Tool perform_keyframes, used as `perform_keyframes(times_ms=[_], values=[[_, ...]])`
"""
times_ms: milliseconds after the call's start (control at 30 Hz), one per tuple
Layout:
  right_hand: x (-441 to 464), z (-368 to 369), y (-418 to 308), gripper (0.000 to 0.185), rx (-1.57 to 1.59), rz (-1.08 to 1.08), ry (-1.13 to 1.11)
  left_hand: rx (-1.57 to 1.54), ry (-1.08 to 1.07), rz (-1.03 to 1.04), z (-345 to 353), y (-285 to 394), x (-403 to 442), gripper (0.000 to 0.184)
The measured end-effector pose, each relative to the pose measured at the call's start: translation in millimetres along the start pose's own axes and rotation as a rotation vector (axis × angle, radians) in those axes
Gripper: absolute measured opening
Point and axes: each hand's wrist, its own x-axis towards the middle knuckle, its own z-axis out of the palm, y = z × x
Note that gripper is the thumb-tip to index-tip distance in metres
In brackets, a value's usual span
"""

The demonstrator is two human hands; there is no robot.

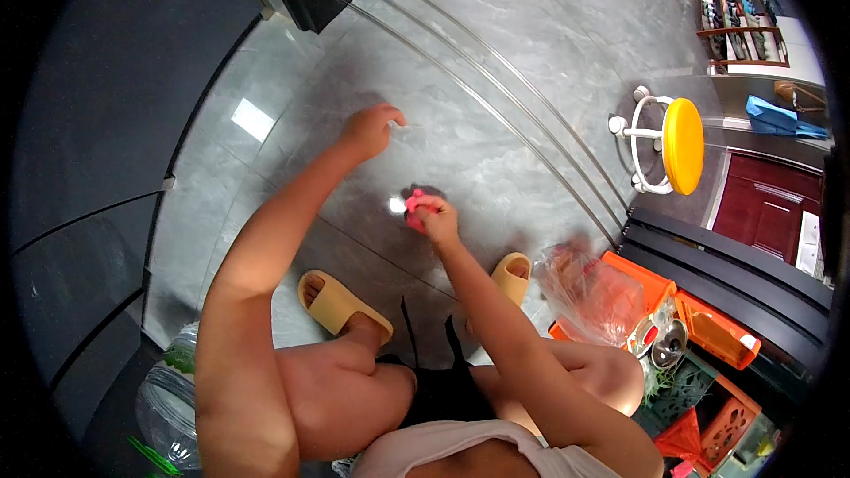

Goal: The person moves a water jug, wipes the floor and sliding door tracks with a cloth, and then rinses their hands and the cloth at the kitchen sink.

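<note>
My left hand is held out over the grey tiled floor, its fingers curled together. A small pale bit shows at its fingertips, too faint to name. Closer to my feet, my right hand is closed around a small bright pink object, mostly hidden by the fingers. Its kind cannot be made out. Just left of that pink object, a bright white spot shines on the tiles. Below the hands are my feet in yellow slippers.
Metal floor rails cross the tiles ahead. A yellow-topped stool on casters stands right. Orange bins and a clear plastic bag sit lower right. Dark cabinets line the left, with large clear bottles below.
</note>
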Motion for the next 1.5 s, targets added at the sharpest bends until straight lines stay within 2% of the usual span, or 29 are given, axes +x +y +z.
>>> perform_keyframes(times_ms=[33,133,233,333,433,533,567,633,667,767,867,900,1000,1100,1167,1267,1367,1467,1500], values=[[7,-7,-3,0.017,0.277,0.135,-0.057,0.017,0.017,0.014,2,-4,-1,0.025],[21,-31,-22,0.025,0.585,0.312,0.015,0.021,0.02,-0.007,-2,-1,-9,0.026],[26,-37,-27,0.027,0.389,0.358,0.126,0.044,-0.003,-0.031,-4,0,-11,0.026],[25,-31,-26,0.025,-0.07,0.192,0.113,0.053,-0.028,-0.048,-2,0,-10,0.026],[9,-25,-51,0.021,-0.17,0.138,0.099,0.057,-0.044,-0.033,-1,-3,-7,0.027],[-14,-20,-44,0.016,-0.618,-0.386,0.115,0.077,-0.054,-0.04,0,-6,-4,0.026],[-16,-15,-27,0.018,-0.432,-0.123,0.072,0.088,-0.053,-0.05,0,-7,-5,0.026],[-27,-1,-16,0.023,-0.651,-0.227,-0.038,0.071,-0.055,-0.05,0,-8,-6,0.025],[-30,6,-14,0.023,-1.053,-0.603,-0.092,0.067,-0.056,-0.046,-1,-9,-5,0.024],[-1,32,0,0.025,-1.073,-0.765,-0.206,0.042,-0.039,-0.065,1,-13,-3,0.021],[43,46,-36,0.026,-1.064,-0.857,-0.084,0.04,-0.044,-0.095,-12,6,0,0.02],[59,44,-51,0.027,-1.056,-0.793,-0.062,0.037,-0.019,-0.085,-13,7,1,0.02],[112,29,-75,0.029,-0.574,-0.6,0.123,0.024,0.053,-0.048,-12,2,3,0.02],[154,-15,-87,0.03,-0.455,-0.535,0.247,0.031,0.111,-0.017,-8,-9,10,0.022],[161,-50,-101,0.03,-0.541,-0.514,0.333,0.08,0.126,-0.024,-5,-20,18,0.022],[161,-94,-100,0.03,-0.841,-0.43,0.21,0.145,0.158,-0.081,2,-33,38,0.024],[168,-93,-112,0.029,-0.871,-0.55,0.067,0.259,0.251,-0.135,10,-46,67,0.03],[199,-72,-125,0.028,-0.621,-0.538,0.099,0.376,0.187,-0.289,17,-56,95,0.042],[204,-59,-146,0.028,-0.555,-0.624,0.116,0.432,0.096,-0.313,16,-52,101,0.049]])
